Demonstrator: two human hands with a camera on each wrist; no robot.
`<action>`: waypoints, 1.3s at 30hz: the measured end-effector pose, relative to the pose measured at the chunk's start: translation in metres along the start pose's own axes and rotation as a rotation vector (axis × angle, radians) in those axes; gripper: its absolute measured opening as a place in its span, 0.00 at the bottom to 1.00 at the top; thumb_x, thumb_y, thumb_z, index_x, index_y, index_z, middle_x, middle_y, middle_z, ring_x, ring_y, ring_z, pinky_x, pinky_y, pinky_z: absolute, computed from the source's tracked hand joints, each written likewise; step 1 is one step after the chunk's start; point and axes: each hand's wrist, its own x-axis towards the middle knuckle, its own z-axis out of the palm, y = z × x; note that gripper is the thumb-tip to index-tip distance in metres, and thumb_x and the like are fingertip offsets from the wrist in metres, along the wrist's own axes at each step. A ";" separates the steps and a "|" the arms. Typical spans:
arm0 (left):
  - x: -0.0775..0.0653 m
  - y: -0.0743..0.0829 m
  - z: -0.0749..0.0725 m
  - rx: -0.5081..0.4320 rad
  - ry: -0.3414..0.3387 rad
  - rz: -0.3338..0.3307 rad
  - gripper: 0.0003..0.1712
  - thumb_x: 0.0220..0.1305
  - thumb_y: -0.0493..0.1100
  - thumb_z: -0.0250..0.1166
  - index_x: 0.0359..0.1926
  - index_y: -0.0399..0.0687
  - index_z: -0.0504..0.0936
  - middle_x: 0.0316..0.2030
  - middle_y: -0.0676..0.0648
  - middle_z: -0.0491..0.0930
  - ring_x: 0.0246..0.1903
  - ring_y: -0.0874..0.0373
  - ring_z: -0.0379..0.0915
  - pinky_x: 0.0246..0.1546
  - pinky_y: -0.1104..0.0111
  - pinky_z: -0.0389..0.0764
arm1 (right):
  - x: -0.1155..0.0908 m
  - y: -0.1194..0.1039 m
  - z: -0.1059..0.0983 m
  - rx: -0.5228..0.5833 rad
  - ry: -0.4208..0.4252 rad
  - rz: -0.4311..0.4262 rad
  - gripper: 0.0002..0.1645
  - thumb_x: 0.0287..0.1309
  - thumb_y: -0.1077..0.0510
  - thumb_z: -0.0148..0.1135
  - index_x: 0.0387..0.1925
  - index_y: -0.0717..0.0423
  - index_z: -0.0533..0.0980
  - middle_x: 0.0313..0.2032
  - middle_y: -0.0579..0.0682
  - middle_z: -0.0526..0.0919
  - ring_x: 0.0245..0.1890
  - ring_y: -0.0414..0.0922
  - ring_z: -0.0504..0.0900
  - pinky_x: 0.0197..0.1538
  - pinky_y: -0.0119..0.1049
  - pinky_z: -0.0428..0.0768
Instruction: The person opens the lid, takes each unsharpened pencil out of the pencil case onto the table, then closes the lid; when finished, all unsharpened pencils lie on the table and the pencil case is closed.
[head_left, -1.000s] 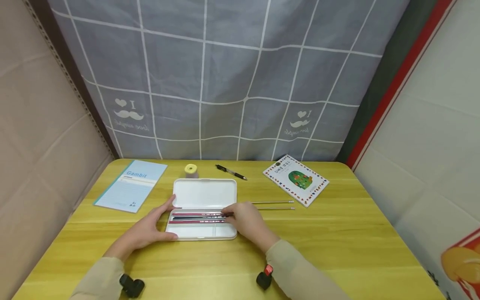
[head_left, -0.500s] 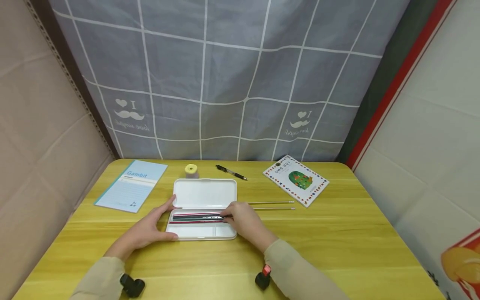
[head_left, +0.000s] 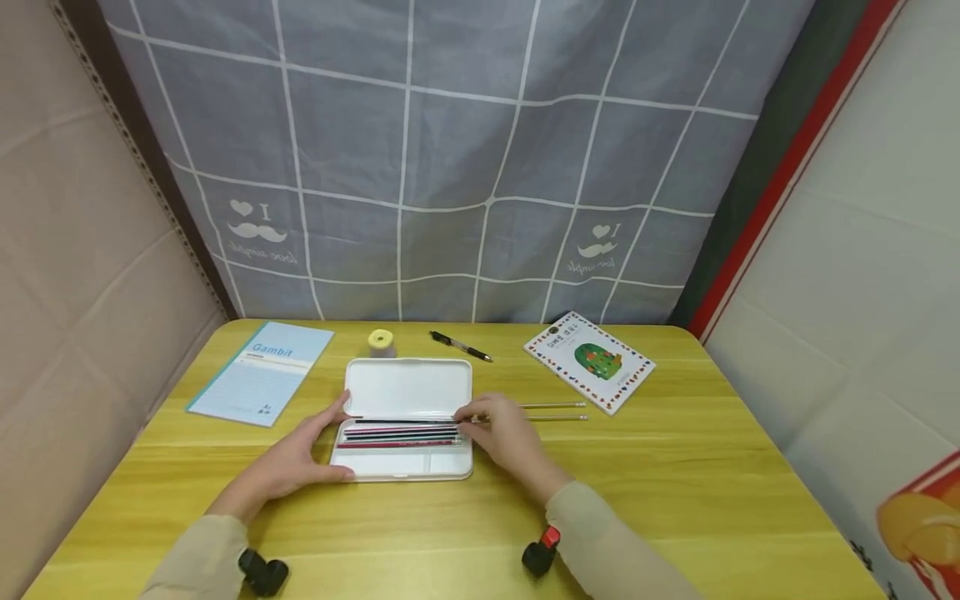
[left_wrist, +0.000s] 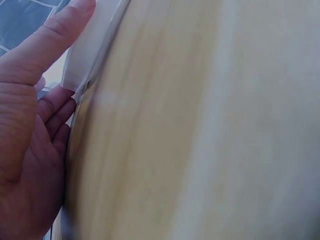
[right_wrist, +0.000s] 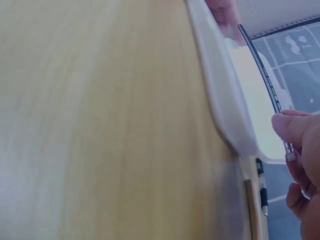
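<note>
An open white pencil case (head_left: pixel 408 386) lies on the table with its lid folded back. Several red and dark pencils (head_left: pixel 397 445) rest in its tray. My left hand (head_left: pixel 296 454) grips the case's left end, thumb at the front corner and fingers at the back near the hinge. In my right hand (head_left: pixel 510 433), thumb and fingers pinch a dark pencil (head_left: pixel 405 421) near its right end. The right wrist view shows this pencil (right_wrist: pixel 262 70) raised above the case. Two more pencils (head_left: pixel 558 417) lie on the table beyond the right hand, partly hidden by it.
A blue notebook (head_left: pixel 262 373) lies at the left. Behind the case stand a small yellow-topped container (head_left: pixel 381 342) and, to its right, a black pen (head_left: pixel 461 346). A white booklet (head_left: pixel 591 362) lies at the right. A grey checked cloth (head_left: pixel 450 167) hangs behind the table.
My right hand has drawn the dark pencil up from among the others in the tray and shifted slightly right and back. My left hand stays on the case.
</note>
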 end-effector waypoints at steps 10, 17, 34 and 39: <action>-0.004 0.001 -0.002 0.011 0.021 0.025 0.72 0.49 0.54 0.85 0.85 0.51 0.47 0.67 0.38 0.75 0.74 0.29 0.52 0.70 0.30 0.49 | -0.015 0.024 -0.049 0.049 0.123 0.065 0.08 0.60 0.62 0.75 0.38 0.45 0.90 0.42 0.42 0.88 0.44 0.43 0.85 0.48 0.44 0.84; -0.005 -0.001 -0.003 0.006 0.018 0.025 0.72 0.49 0.53 0.85 0.85 0.51 0.46 0.67 0.38 0.75 0.75 0.29 0.50 0.71 0.29 0.49 | -0.026 0.050 -0.071 -0.016 0.176 0.077 0.06 0.59 0.62 0.76 0.37 0.47 0.90 0.40 0.43 0.90 0.45 0.45 0.87 0.50 0.45 0.85; -0.002 0.000 -0.002 0.028 0.010 0.032 0.72 0.50 0.56 0.84 0.85 0.52 0.46 0.67 0.39 0.75 0.75 0.29 0.49 0.71 0.29 0.49 | -0.057 0.093 -0.098 -0.093 0.185 0.277 0.05 0.59 0.63 0.76 0.35 0.50 0.91 0.40 0.48 0.89 0.47 0.50 0.85 0.57 0.52 0.80; -0.001 0.000 -0.001 0.019 0.000 0.032 0.72 0.50 0.57 0.84 0.85 0.53 0.45 0.68 0.38 0.74 0.75 0.29 0.48 0.70 0.29 0.48 | -0.061 0.101 -0.095 -0.111 0.164 0.272 0.05 0.58 0.63 0.76 0.34 0.49 0.91 0.41 0.48 0.90 0.47 0.50 0.86 0.58 0.51 0.81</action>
